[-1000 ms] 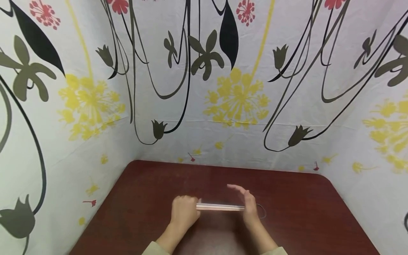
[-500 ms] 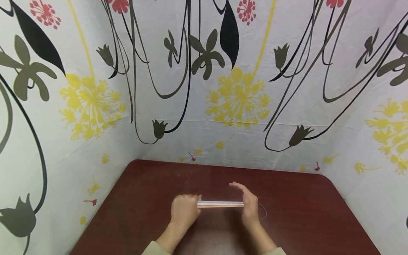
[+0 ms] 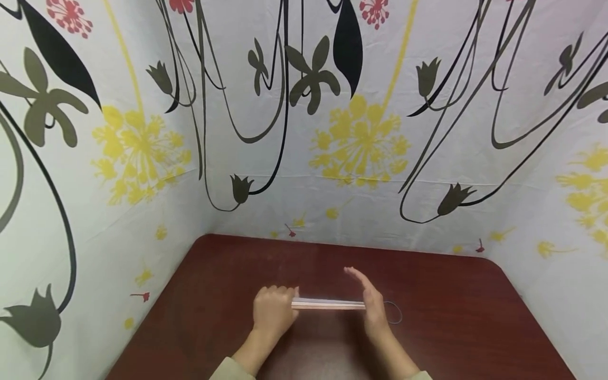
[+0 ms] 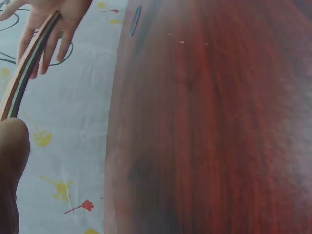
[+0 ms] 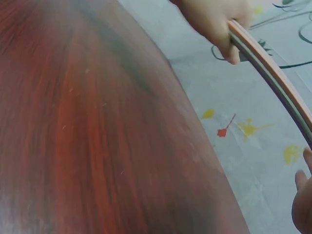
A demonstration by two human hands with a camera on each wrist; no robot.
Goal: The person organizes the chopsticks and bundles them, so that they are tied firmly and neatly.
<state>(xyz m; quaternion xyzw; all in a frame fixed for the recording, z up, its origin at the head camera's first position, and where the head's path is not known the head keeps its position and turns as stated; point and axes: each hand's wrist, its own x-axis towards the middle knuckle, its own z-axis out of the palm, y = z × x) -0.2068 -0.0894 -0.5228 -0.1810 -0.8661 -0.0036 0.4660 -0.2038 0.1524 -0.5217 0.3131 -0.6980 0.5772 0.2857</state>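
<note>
A bundle of thin straight sticks [image 3: 328, 304], pale in the head view, is held level above the table between my hands. Pinkish, green and dark strips show along the sticks [image 4: 30, 66] in the left wrist view. My left hand [image 3: 274, 310] grips one end, its fingers curled round it and the thumb tip showing. At the other end my right hand [image 3: 373, 311] stands upright, fingers straight, with its palm against the stick ends. A thin dark loop like a rubber band [image 3: 400, 312] lies on the table, partly hidden behind the right hand.
Beneath both hands is a dark red-brown wooden table [image 3: 456, 306] with rounded far corners. A white cloth [image 3: 266, 158] printed with flowers and stems hangs around its back and sides.
The view has tilted and shifted slightly. My right hand's fingers have straightened a little, and its palm remains at the stick ends. The left hand keeps its grip.
</note>
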